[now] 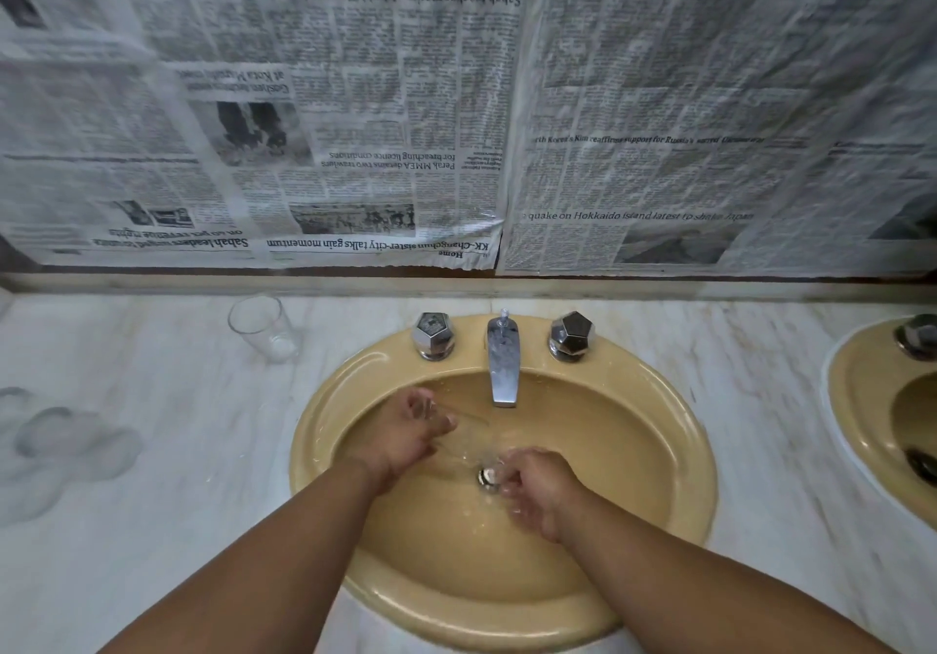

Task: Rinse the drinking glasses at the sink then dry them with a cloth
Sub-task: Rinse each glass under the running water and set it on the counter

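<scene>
**Status: rinse in progress on one glass, drying not started**

Glass lies on its side low in the sink, just below the faucet spout and over the drain. Left hand: fingers curled round the far end. Right hand: fingers wrapped on the near end by the drain. Both are clamped on it. The basin is wet round the drain. Can't tell if the stream is running, too faint.

Second glass stands upright on the table near the back edge, left of the sink and well apart from the hands. Can't tell whether it's rinsed. Pale blurred shapes sit at the table's left edge. They could be more glasses, not readable.

My read: early stage. Left to do: finish this rinse, do the other one(s), then all the drying. Nothing to dry with is identifiable in view.
</scene>
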Available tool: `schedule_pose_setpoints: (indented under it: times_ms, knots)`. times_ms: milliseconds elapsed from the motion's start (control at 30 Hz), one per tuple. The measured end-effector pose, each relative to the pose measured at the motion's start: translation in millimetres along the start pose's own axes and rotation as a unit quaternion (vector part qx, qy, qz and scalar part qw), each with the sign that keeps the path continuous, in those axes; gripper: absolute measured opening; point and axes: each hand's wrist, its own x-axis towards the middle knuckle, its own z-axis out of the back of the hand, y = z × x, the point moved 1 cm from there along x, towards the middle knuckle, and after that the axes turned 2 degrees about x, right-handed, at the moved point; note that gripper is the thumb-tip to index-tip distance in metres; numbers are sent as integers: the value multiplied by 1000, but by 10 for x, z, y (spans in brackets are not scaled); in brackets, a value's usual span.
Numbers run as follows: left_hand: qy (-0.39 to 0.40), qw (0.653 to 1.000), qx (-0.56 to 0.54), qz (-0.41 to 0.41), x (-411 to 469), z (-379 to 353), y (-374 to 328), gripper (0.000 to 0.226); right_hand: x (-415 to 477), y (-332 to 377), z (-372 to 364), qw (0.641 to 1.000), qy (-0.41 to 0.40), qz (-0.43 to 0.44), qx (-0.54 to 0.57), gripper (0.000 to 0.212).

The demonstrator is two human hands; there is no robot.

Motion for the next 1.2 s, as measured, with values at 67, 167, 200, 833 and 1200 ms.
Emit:
schedule_pose_setpoints:
  times_ms: [67, 167, 200, 833, 1200]
  knots:
    - [-18, 998, 40, -42, -120, 86, -73, 47, -51, -34, -21, 1000, -1, -3, -18, 22]
    - [-39, 990, 84, -105, -380, 191, -201, 44, -175, -11, -103, 999, -17, 21, -44, 20]
    - [-48, 987, 97, -119, -472, 242, -239, 43, -226, 7, -142, 998, -24, 31, -53, 18]
    - [-217, 883, 399, -121, -1336, 2472, -164, 57, -582, 566, -1792, 946, -29, 287, -149, 19]
    - [-215, 838, 492, -99, -1415, 3450, 254, 55, -676, 1056, -3070, 804, -53, 419, -419, 25]
